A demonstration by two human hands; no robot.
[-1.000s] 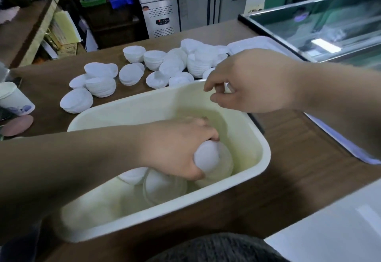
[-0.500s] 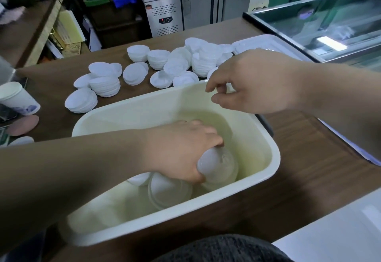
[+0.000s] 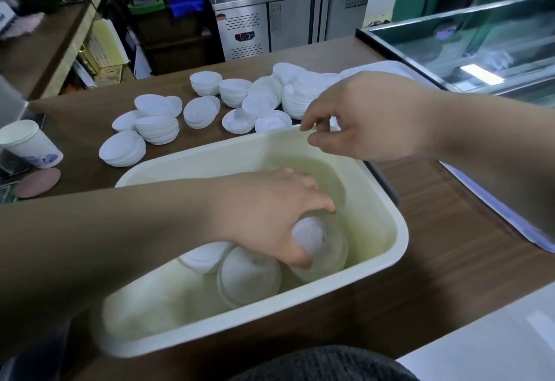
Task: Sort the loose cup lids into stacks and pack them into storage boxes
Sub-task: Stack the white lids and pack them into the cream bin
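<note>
Barely anything's shifted vs 0.5 s back. L hand (image 3: 264, 215) stays down inside the cream rectangular plastic tub (image 3: 402, 230), clamped round a stack of thin white plastic cup lids (image 3: 318, 239). Thumb's on the near side, fingers on the far side, stack tilted on its side. R hand (image 3: 369, 116) hovers beyond the L one, over the tub's far rim, fingers loosely curled. Can't tell if thumb & forefinger pinch the rim or nothing.

Risks, my read: the stack's held side-on, so if the grip eases before it's seated, the lids prob fan out & slide apart. A second white lid stack (image 3: 249, 275) lies just beside it, below the L palm, and a nudge could tip that too. If the R hand isn't steadying the tub, a push may skid it on the brown wood counter (image 3: 450, 245).

Hard to see: L forearm covers the tub's near-L end, which is blurred anyway, so what's in there is unknown. R hand blocks part of the loose white lid piles (image 3: 156, 128) lying beyond it.
</note>
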